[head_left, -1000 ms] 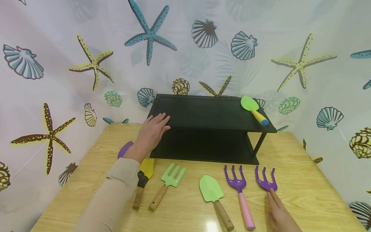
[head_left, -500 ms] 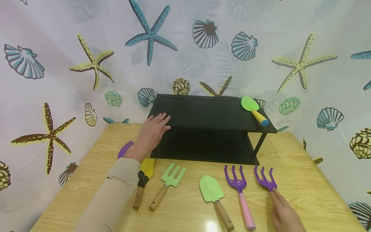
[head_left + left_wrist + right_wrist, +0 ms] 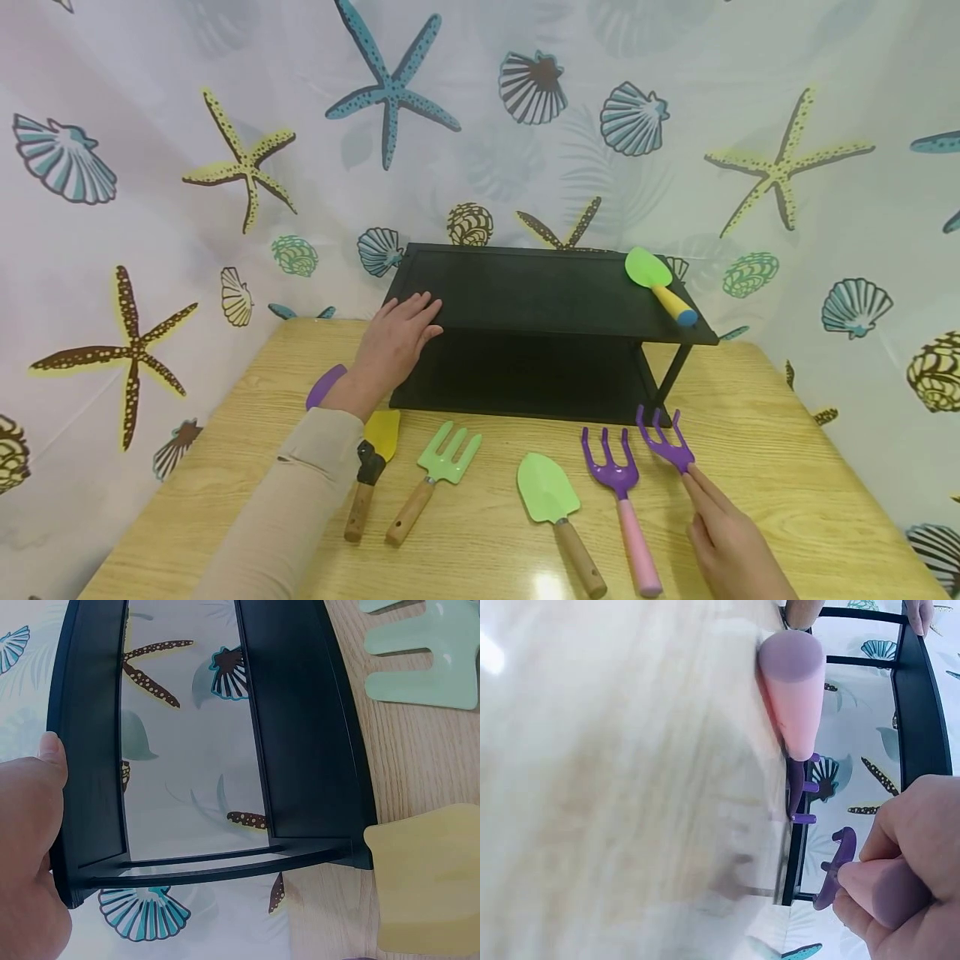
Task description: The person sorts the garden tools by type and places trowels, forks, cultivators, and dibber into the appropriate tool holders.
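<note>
My right hand (image 3: 731, 542) grips a purple hand fork (image 3: 671, 450) by its pink handle (image 3: 877, 885), tines pointing forward. The fork is raised off the table, and its tines overlap the shelf's front right corner in the head view. With fingers extended, my left hand (image 3: 390, 346) rests on the left end of the black two-tier shelf (image 3: 517, 292); in the left wrist view one fingertip (image 3: 52, 748) lies at the shelf's edge. A second purple fork (image 3: 615, 475) with a pink handle lies on the table just left of the held one.
A green trowel (image 3: 648, 268) with a yellow handle lies on the shelf top's right end. Before the shelf lie a green trowel (image 3: 547, 487), a green fork (image 3: 450, 454) and a yellow trowel (image 3: 382, 432). A purple tool (image 3: 324, 387) shows partly behind my left wrist.
My right hand has lifted the purple fork and carried it forward and left, toward the shelf's right corner. My left hand stays in place on the shelf.
</note>
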{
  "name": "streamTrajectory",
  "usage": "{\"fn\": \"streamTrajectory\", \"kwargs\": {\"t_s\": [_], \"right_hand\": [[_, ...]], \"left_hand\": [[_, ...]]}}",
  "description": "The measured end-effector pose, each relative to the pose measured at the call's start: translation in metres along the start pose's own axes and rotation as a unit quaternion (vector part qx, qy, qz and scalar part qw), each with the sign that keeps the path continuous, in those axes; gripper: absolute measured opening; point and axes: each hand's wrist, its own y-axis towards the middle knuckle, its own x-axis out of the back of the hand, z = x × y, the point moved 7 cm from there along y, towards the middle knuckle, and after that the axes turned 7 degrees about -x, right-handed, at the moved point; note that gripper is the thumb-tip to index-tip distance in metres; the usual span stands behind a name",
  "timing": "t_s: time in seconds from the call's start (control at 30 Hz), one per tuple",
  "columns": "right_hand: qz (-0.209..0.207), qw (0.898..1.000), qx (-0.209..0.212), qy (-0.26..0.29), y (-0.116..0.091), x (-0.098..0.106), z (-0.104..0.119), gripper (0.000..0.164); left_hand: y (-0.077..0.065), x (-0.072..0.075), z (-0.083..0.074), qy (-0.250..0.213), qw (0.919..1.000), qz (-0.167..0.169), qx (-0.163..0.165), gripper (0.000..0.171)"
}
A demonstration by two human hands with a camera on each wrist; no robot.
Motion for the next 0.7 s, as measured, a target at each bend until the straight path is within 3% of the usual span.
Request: {"fn": "streamTrajectory", "kwargs": {"t_s": [0.47,0.7], "right_hand": [[0.01,0.999,0.03,0.028,0.039,-0.006,0.011,0.046],[0.038,0.999,0.017,0.035,0.062,-0.014,0.009,0.045]], "left_hand": [[0.0,0.002,-0.001,-0.003,1.0,-0.001,0.0,0.049],[0.0,0.002,0.0,-0.002,1.0,0.003,0.002,0.049]]}}
